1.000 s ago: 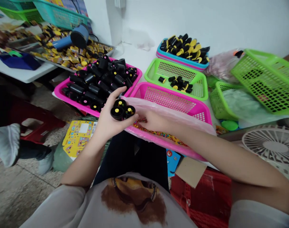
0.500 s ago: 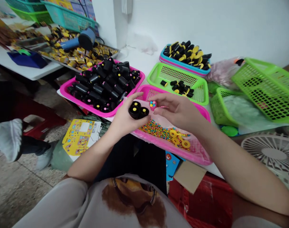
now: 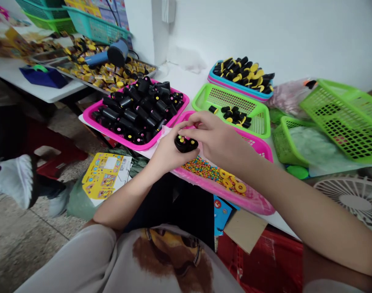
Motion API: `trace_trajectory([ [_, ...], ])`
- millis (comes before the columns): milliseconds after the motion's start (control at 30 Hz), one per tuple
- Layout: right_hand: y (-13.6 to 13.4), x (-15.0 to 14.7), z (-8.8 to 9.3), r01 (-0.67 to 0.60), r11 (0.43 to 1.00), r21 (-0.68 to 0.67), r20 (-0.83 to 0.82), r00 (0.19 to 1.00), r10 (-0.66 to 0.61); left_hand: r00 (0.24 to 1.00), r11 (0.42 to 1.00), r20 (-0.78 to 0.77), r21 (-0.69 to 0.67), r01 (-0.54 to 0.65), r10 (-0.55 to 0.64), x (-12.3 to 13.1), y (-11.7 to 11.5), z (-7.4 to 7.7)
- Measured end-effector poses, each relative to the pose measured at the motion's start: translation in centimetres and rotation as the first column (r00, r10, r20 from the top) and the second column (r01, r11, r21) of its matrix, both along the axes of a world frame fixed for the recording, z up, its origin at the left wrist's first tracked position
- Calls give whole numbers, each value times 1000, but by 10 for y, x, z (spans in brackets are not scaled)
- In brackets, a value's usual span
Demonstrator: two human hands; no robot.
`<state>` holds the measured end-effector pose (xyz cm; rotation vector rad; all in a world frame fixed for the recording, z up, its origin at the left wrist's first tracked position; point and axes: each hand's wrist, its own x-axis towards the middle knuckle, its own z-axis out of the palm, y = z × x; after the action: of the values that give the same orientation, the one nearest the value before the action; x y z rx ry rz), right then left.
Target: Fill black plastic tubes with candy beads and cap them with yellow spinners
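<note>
My left hand is closed around a bunch of black cylinders, held upright with their open ends towards me and yellow showing inside. My right hand is closed over the top of that bunch, its fingertips at the far cylinder. The small pink cup it held is mostly hidden behind the fingers; specks of coloured balls show at the cylinder's mouth. Below both hands is a pink basket lined with clear plastic. Small multicoloured balls and several yellow rings lie in it.
A pink tray heaped with black cylinders stands to the left. Behind are a green basket and a blue tray holding black-and-yellow pieces. Green baskets stand right, above a fan. A person's shoe shows at left.
My right hand has moved left with the small pink cup of coloured balls, onto the black cylinders in my left hand. The cup has gone mostly out of sight. The view has shifted slightly.
</note>
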<state>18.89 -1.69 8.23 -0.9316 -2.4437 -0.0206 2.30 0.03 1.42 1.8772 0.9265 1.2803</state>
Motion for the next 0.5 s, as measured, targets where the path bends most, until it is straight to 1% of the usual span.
trace_trajectory([
  [67, -2, 1, 7, 33, 999, 6, 4, 999, -33, 1000, 1000, -6, -4, -5, 5, -1, -1, 1],
  [167, -8, 8, 20, 75, 997, 23, 0, 997, -75, 998, 999, -37, -12, -46, 45, -8, -2, 3],
  [233, -10, 16, 24, 102, 995, -21, 33, 994, -101, 996, 997, -59, 1, -74, 74, -19, -2, 5],
  [267, -11, 20, 23, 110, 992, -62, 68, 992, -106, 994, 996, -64, 14, -86, 87, -25, -2, 6],
  [300, -11, 22, 18, 115, 987, -109, 110, 989, -103, 993, 995, -67, 31, -99, 101, -32, -2, 6],
  [367, -10, 24, 2, 119, 969, -216, 202, 977, -75, 988, 989, -69, 74, -130, 135, -44, -1, 7],
  [433, -8, 19, -20, 132, 937, -323, 279, 959, -40, 984, 981, -73, 119, -153, 163, -54, -2, 7],
  [500, -5, 12, -42, 157, 907, -390, 312, 950, -30, 982, 976, -82, 152, -157, 171, -59, -5, 6],
])
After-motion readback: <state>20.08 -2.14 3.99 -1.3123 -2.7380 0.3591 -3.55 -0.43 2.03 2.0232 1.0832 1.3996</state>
